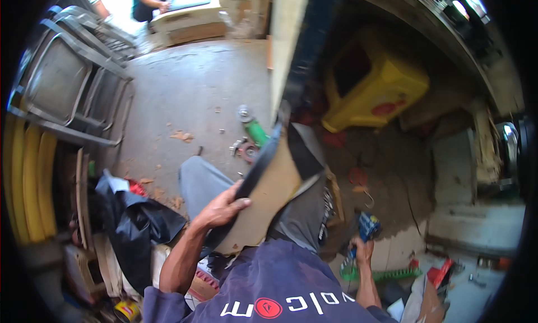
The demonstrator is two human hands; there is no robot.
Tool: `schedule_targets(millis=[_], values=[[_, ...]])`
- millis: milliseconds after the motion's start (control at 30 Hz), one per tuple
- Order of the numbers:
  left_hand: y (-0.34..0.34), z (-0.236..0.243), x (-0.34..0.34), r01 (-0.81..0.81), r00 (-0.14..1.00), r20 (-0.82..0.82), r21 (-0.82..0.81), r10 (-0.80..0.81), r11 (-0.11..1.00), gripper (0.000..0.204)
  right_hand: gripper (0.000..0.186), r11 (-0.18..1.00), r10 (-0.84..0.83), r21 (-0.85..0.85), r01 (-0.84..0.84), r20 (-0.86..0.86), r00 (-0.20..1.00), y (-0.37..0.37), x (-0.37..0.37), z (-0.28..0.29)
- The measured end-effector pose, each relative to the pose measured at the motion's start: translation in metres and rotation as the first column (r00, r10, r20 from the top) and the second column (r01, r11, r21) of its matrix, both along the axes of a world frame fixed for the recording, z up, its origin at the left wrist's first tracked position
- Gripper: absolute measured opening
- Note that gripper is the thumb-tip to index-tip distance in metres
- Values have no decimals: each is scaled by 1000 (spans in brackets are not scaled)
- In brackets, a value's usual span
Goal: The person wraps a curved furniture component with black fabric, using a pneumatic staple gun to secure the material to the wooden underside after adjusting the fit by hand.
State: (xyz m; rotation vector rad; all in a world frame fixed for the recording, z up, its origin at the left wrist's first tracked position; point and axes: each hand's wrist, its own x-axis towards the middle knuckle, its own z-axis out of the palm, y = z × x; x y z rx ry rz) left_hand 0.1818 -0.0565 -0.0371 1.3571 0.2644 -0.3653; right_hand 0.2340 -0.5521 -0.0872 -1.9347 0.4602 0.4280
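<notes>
A tan board [260,202] with black sheet material along its edges lies tilted across my lap. My left hand [224,208] is closed on its left edge, thumb on the tan face and fingers on the dark side. Low on the right, my right hand [363,249] is wrapped round the grip of a blue gun-shaped power tool [368,225], held apart from the board. Its exact kind is too blurred to tell. Close by that hand lies a green, ridged, coil-like strip [392,274].
A green angle grinder [256,132] and small metal parts lie on the floor beyond the board. Folding metal chairs [59,79] lean at left above a crumpled black sheet [140,227]. A yellow machine housing [386,82] stands at right. Another person's hand [163,7] shows at the far top.
</notes>
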Motion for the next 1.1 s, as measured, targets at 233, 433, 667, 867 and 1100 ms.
schedule_targets(millis=[233,433,667,867,1100], values=[[-6,9,2,-5,998,-57,-15,4,1000,68,13,842,516,-7,-540,302,801,122,17,114],[-10,9,-5,36,998,46,118,-41,992,67,39,542,805,-158,-826,379,456,218,20,126],[-14,5,-15,-55,992,126,251,24,966,87,39,454,848,-232,-860,408,337,257,19,117],[-9,5,-21,-98,995,29,231,94,968,89,43,460,867,-278,-843,347,358,234,20,111],[-4,-17,-9,-291,954,3,228,299,929,35,18,748,654,-255,-613,436,618,193,22,112]])
